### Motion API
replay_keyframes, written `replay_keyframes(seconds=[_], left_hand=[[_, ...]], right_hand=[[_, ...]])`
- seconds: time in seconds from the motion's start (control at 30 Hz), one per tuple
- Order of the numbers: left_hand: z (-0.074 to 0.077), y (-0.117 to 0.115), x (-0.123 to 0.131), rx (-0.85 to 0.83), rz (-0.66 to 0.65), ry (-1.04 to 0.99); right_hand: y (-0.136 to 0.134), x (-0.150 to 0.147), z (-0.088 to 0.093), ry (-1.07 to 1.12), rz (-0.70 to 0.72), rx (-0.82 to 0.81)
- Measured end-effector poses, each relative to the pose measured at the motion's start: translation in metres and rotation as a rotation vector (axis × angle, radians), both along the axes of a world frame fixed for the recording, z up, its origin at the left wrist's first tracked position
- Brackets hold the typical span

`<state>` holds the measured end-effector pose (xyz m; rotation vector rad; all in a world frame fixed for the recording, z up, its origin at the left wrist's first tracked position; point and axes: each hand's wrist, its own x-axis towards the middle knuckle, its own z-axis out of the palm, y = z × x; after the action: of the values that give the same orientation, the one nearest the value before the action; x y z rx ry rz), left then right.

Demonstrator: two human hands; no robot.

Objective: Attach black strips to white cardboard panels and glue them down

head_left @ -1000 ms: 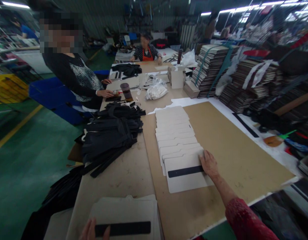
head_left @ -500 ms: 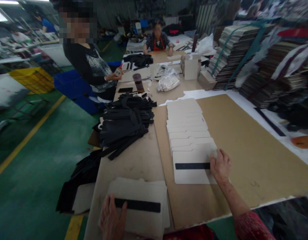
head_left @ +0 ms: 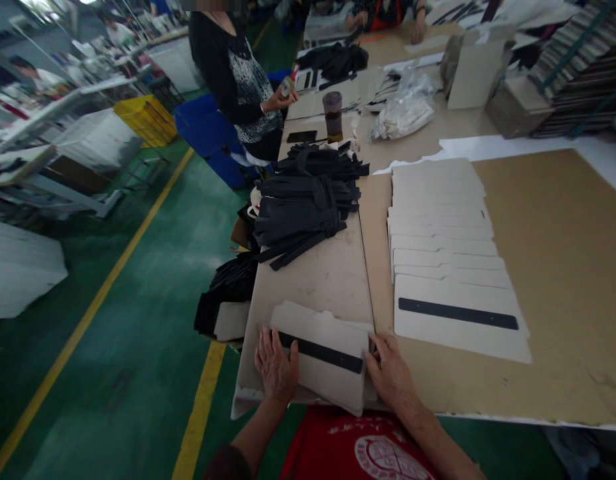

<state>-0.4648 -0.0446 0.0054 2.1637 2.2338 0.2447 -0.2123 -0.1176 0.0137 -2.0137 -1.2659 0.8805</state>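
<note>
Left hand (head_left: 277, 367): I see it lying palm down with the fingers spread, gripping nothing. Its fingertips press on the left end of the black strip (head_left: 321, 352).
Right hand (head_left: 391, 373): I see it flat and uncurled, holding nothing. It rests against the right edge of the card stack (head_left: 318, 327), with the fingers at the strip's right end.
Card stack: pale cards piled at the near edge of the surface (head_left: 318, 280), directly in front of me and between the two hands. The strip lies lengthwise across the top card, slightly slanted.
Brown board (head_left: 553, 267): it lies on the surface just right of the stack.
Row of cards (head_left: 441, 227): overlapping pale cards run away from me along the board's left part.
Front card (head_left: 463, 337): nearest of the row, it carries a second strip (head_left: 458, 313) across it, well apart from both hands.
Pile of black strips (head_left: 308, 207): bundled on the surface beyond the stack, partly hanging over the left edge.
Co-worker (head_left: 238, 73): stands at the far left side of the surface, one hand raised with a small object I cannot identify.
Cup (head_left: 333, 115): upright near the co-worker, with a plastic bag (head_left: 403, 110) to its right.
</note>
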Motion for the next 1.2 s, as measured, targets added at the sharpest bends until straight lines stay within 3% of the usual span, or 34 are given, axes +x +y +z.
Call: replay_keyframes(seconds=[0.27,0.47,0.53,0.6,0.67,0.8,0.9,1.0,1.2], left_hand=[[0.001,0.002,0.002,0.038,-0.012,0.024],[-0.002,0.003,-0.001,0.071,-0.014,-0.036],[-0.006,0.005,-0.005,0.083,-0.018,-0.073],[-0.009,0.007,-0.01,0.091,-0.025,-0.104],[-0.01,0.009,-0.012,0.096,-0.026,-0.112],[-0.004,0.01,-0.007,0.093,-0.012,-0.073],[-0.001,0.01,-0.003,0.082,-0.007,-0.046],[-0.001,0.01,-0.002,0.087,-0.017,-0.03],[-0.002,0.011,-0.002,0.088,-0.012,-0.007]], right_hand=[[0.011,-0.005,0.013,0.125,-0.164,0.023],[0.013,-0.037,0.019,0.302,-0.178,-0.035],[0.015,-0.034,0.024,0.375,-0.178,-0.02],[0.016,-0.011,0.031,0.471,-0.225,0.02],[0.014,0.034,0.039,0.55,-0.317,0.059],[-0.003,0.151,0.048,0.424,-0.422,0.015],[-0.016,0.219,0.045,0.28,-0.487,-0.013],[-0.022,0.253,0.036,0.17,-0.507,-0.024],[-0.021,0.271,0.013,-0.013,-0.516,-0.053]])
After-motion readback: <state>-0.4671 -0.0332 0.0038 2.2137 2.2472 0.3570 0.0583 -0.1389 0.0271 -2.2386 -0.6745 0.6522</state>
